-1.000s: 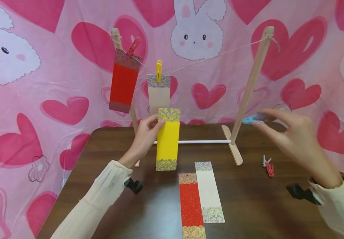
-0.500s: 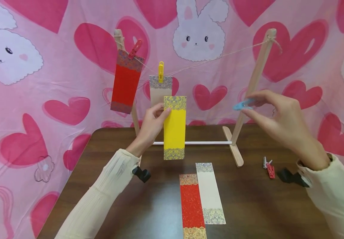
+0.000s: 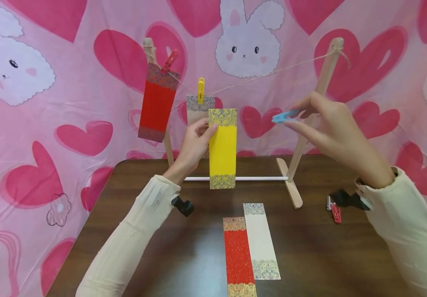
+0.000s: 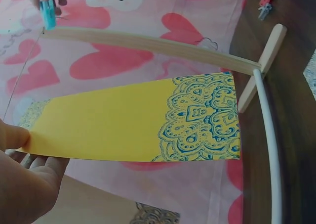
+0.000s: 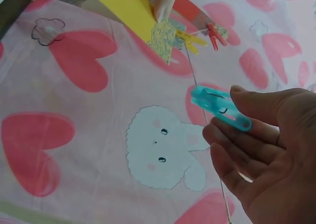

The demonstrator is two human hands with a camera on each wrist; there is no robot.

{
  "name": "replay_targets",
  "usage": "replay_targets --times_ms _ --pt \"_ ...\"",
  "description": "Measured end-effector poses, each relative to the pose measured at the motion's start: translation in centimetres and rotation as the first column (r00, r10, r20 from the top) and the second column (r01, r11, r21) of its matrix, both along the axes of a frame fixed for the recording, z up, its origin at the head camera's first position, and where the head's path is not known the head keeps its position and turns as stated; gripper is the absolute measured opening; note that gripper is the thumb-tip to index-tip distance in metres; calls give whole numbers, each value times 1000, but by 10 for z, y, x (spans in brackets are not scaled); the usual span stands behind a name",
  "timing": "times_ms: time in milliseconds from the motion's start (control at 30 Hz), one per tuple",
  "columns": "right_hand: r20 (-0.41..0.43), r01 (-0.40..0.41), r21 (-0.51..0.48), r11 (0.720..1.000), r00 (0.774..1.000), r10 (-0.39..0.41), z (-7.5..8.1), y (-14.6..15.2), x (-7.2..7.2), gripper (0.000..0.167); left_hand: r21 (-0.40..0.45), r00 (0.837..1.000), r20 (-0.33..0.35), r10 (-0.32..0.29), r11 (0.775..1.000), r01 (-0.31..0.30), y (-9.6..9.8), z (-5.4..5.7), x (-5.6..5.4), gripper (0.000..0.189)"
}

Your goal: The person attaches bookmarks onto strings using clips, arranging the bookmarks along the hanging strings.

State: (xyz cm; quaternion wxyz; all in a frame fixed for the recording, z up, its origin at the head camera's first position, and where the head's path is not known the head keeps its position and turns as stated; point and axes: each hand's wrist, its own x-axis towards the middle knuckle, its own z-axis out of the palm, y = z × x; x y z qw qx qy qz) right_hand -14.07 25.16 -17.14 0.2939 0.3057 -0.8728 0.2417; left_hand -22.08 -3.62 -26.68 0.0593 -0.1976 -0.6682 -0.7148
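Note:
My left hand (image 3: 194,142) pinches a yellow paper card (image 3: 222,150) with lace-patterned ends by its upper left edge. The card hangs upright in front of a white card (image 3: 194,117), which a yellow clothespin (image 3: 201,90) holds on the string (image 3: 272,72). Farther left, a red clothespin (image 3: 169,62) holds a red card (image 3: 157,105) on the same string. Between thumb and fingers, my right hand (image 3: 332,128) pinches a light blue clothespin (image 3: 284,116), right of the yellow card and below the string. Its tip points left, as the right wrist view also shows.
The string runs between two wooden posts, the right post (image 3: 328,70) on a flat foot (image 3: 289,189). A white rod (image 3: 261,178) joins the stand low down. On the table (image 3: 183,255) lie a red card (image 3: 237,255), a white card (image 3: 260,243), and red (image 3: 336,213) and grey (image 3: 329,203) clothespins.
My left hand has raised the yellow card and moved it slightly right. My right hand has brought the blue clothespin up and left, nearer the card and string.

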Motion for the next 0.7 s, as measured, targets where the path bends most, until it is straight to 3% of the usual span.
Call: replay_targets --times_ms 133,300,533,700 --pt "-31 -12 19 1000 999 13 7 -11 -8 25 13 1000 -21 1 1000 -1 7 7 -3 25" --pt "-59 -37 -24 999 998 36 14 -25 -18 21 53 999 -33 5 999 -3 18 15 -9 24" --pt "-61 -55 -43 998 997 53 29 -42 -37 20 67 1000 -5 25 997 -25 30 24 -14 25" --pt "-66 -48 -15 999 997 47 42 -54 -53 21 95 1000 18 8 995 -10 36 27 -18 25"
